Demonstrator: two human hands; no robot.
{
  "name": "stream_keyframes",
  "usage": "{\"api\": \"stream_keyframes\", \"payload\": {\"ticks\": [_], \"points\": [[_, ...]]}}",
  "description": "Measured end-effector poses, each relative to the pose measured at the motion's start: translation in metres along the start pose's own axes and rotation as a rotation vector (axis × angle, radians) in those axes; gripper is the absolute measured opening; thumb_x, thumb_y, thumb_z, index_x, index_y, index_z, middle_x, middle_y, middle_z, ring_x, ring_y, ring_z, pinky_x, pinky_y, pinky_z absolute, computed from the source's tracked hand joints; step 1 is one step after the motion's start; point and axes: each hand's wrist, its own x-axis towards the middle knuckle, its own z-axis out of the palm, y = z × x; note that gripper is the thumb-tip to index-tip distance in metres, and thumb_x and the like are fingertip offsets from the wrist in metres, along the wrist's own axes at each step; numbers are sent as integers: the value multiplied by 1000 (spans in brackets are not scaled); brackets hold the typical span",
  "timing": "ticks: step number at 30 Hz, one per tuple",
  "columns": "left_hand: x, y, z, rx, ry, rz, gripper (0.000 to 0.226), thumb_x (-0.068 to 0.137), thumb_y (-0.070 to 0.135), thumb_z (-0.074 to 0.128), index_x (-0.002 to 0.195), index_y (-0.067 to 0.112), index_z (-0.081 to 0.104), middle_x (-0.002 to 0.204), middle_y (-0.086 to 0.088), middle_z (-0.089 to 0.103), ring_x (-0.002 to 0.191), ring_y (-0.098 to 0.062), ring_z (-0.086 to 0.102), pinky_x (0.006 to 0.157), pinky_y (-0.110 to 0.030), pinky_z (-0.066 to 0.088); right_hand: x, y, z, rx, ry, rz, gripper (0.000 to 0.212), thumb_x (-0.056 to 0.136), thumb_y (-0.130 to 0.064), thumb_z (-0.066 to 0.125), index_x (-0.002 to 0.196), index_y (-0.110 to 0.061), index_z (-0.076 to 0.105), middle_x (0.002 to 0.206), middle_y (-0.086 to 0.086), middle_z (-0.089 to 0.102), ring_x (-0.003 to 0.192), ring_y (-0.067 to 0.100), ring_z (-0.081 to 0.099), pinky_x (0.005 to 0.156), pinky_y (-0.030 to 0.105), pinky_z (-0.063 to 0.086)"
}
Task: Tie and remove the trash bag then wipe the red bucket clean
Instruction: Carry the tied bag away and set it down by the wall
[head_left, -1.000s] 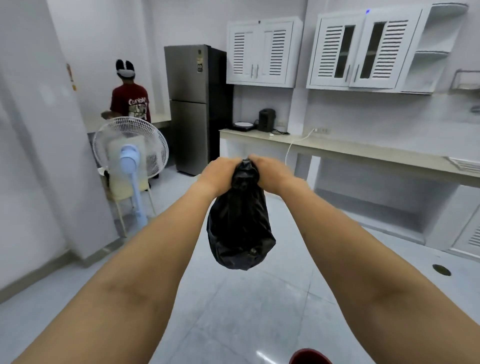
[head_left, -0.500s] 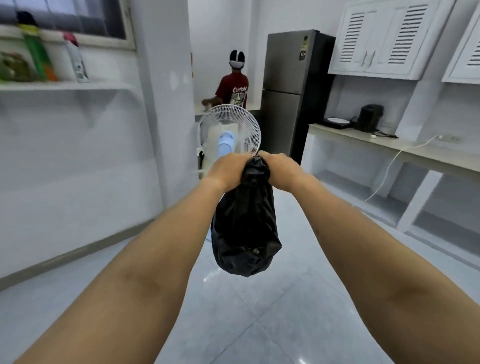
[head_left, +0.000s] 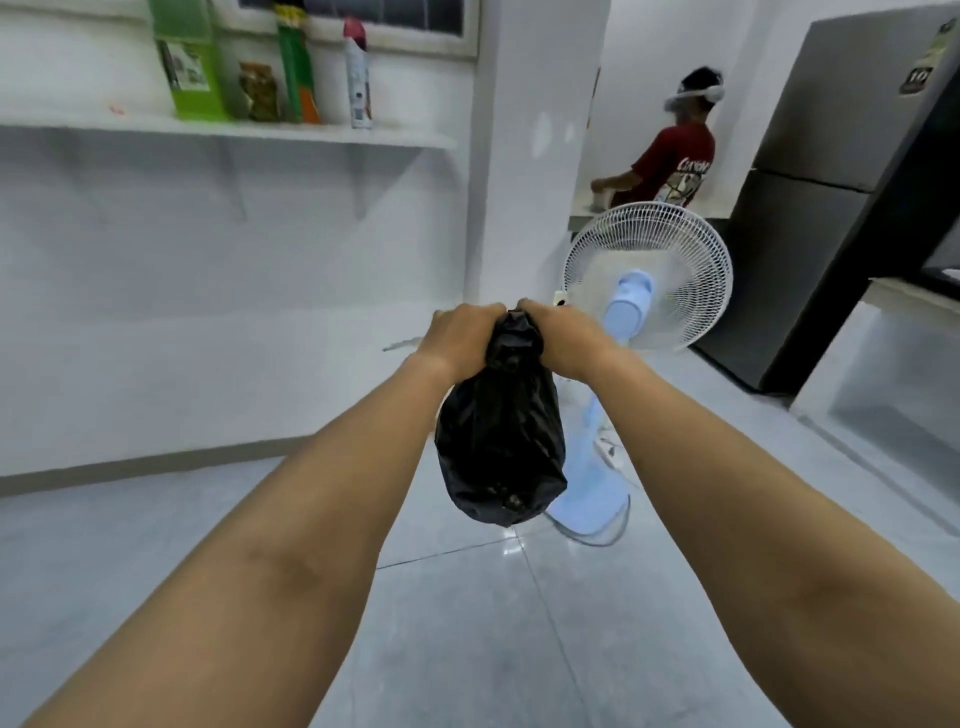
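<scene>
Both hands, left hand (head_left: 464, 332) and right hand (head_left: 563, 332), grip the gathered neck of the trash bag (head_left: 501, 441), which I hold hanging above the floor; I should pull the knot snug before releasing.

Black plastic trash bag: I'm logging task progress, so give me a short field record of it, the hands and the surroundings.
bag: black plastic trash bag, hanging in the air above the grey tiled floor
left hand: grips the gathered neck
right hand: grips the neck from the other side
behind bag: white and pale blue pedestal fan
red bucket: not in view
</scene>
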Motion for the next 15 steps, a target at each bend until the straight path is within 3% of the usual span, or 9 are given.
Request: {"api": "stream_keyframes", "payload": {"ticks": [8, 15], "points": [[89, -116, 32, 44, -29, -97, 8, 89, 13, 45, 87, 21, 43, 87, -5, 64, 90, -34, 61, 76, -35, 32, 152, 7, 55, 83, -53, -87, 22, 89, -15, 45, 111, -14, 48, 98, 18, 65, 90, 38, 61, 66, 37, 43], [188, -216, 74, 30, -130, -45, 4, 90, 16, 46, 87, 18, 44, 91, -8, 66, 86, -33, 59, 74, -36, 39, 279, 31, 114, 144, -110, -16, 21, 90, -14, 46, 111, -14, 48, 96, 14, 65, 87, 36, 59, 74, 45, 51]]}}
